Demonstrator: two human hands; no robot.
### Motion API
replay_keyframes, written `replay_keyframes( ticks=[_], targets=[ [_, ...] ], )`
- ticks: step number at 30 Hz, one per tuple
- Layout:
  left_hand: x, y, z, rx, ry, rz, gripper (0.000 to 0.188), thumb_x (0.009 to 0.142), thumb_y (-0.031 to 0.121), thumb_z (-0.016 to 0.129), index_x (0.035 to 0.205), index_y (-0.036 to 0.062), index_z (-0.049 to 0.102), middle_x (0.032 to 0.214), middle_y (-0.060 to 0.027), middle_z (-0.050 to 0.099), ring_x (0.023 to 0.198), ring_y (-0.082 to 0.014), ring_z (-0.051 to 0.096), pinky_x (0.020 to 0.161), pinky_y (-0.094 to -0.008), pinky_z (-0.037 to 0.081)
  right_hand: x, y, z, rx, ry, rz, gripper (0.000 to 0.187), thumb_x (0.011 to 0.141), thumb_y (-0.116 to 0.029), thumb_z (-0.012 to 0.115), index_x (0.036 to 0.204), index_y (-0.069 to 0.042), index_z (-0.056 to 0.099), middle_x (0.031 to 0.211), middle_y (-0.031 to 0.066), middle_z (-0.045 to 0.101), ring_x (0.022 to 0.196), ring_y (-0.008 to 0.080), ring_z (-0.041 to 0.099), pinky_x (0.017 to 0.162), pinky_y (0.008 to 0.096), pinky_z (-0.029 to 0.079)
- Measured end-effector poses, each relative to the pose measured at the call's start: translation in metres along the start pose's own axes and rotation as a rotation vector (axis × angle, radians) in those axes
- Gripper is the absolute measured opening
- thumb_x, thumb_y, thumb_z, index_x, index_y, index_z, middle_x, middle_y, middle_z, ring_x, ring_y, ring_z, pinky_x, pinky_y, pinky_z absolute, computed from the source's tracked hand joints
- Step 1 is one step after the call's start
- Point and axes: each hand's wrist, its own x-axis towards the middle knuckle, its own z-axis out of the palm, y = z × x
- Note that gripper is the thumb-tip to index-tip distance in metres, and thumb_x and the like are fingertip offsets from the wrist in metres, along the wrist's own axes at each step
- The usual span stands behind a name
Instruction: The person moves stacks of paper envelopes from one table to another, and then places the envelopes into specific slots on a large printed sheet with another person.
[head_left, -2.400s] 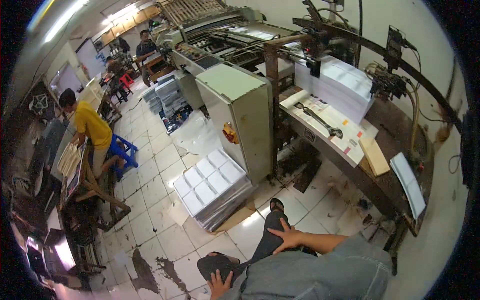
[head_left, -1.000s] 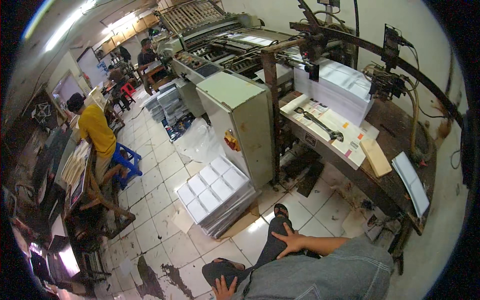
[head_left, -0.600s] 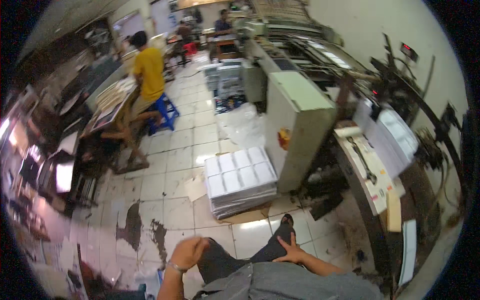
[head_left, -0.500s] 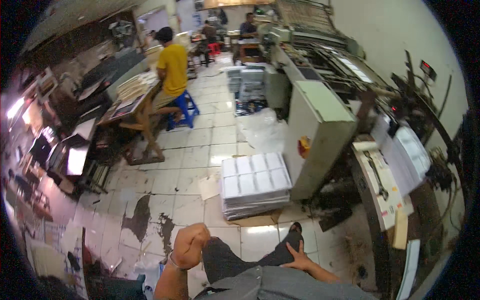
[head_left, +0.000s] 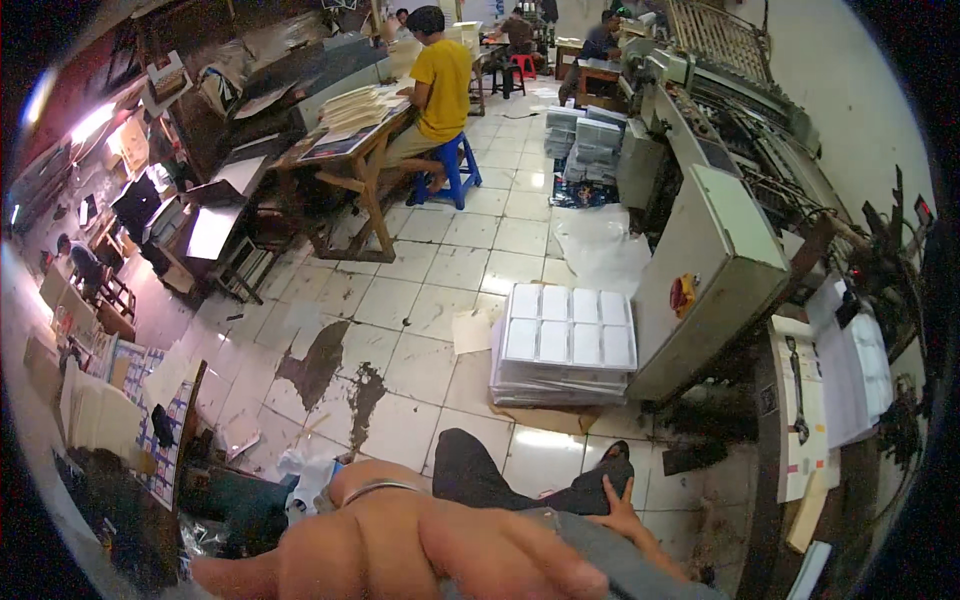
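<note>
Much of the lower edge is covered by the left hand (head_left: 420,545), which is raised very close to the camera; a thin metal band (head_left: 385,487) is worn at its wrist. Some of its fingers are cut by the picture's edge, so it cannot be told whether they are spread or pressed together. The right hand (head_left: 622,513) is laid on the leg of the dark trousers (head_left: 465,470), near the knee, with its fingers spread over the cloth. The trousers are seen at the lower middle, the knees being bent and parted. Beyond the knees, a stack of white sheets (head_left: 570,342) is set on brown cardboard (head_left: 545,415) on the tiled floor (head_left: 420,375), just beside a pale green cabinet (head_left: 690,340). On the right, a wrench (head_left: 797,390) is laid on a printed sheet (head_left: 785,445), near a taller pile of white paper (head_left: 848,395). Farther off, at a wooden table (head_left: 373,195), a person in a yellow shirt (head_left: 442,90) is seated on a blue stool (head_left: 460,172).
</note>
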Motion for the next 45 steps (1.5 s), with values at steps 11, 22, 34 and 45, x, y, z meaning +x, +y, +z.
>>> replay_keyframes(
  ticks=[11,22,34,45],
  targets=[
    [-0.017,0.017,0.066,0.538,0.748,-0.304,0.014,0.1,0.013,0.053,0.089,0.0111,0.044,0.074,-0.0054,0.065,0.083,-0.021,0.055,0.105,-0.0527,0.034,-0.01,-0.013,-0.007,-0.001,-0.01,0.034,0.128,0.059,-0.068,0.082,0.157,-0.032,0.007,0.151,0.0337,-0.025,0.14,0.0544,0.022,0.114,0.052,0.03],
    [0.048,-0.025,-0.087,0.315,-0.812,-0.079,0.076,0.08,0.069,0.06,0.142,0.0302,0.037,0.151,-0.0085,0.036,0.138,-0.0426,0.034,0.106,-0.0756,0.026,-0.014,-0.034,-0.011,-0.026,-0.034,0.131,0.121,0.059,-0.07,0.079,0.154,-0.043,0.01,0.155,0.0314,-0.02,0.134,0.0614,0.026,0.11,0.0558,0.032],
    [0.024,-0.034,-0.055,0.037,-0.593,-0.506,0.052,0.086,0.046,0.067,0.128,0.0273,0.043,0.155,-0.0156,0.028,0.142,-0.0397,0.023,0.108,-0.0741,0.017,-0.015,-0.031,-0.01,-0.01,-0.04,0.143,0.122,0.056,-0.074,0.077,0.154,-0.046,0.01,0.156,0.0292,-0.021,0.134,0.0642,0.022,0.111,0.0596,0.029],
    [0.028,-0.032,-0.048,0.064,-0.496,-0.599,0.033,0.09,0.027,0.069,0.115,0.0234,0.047,0.14,-0.0089,0.036,0.136,-0.0308,0.023,0.108,-0.0673,0.014,-0.018,-0.037,-0.014,0.03,-0.046,0.177,0.124,0.054,-0.072,0.08,0.153,-0.046,0.011,0.157,0.0266,-0.021,0.135,0.0649,0.017,0.111,0.0613,0.028]
  ],
)
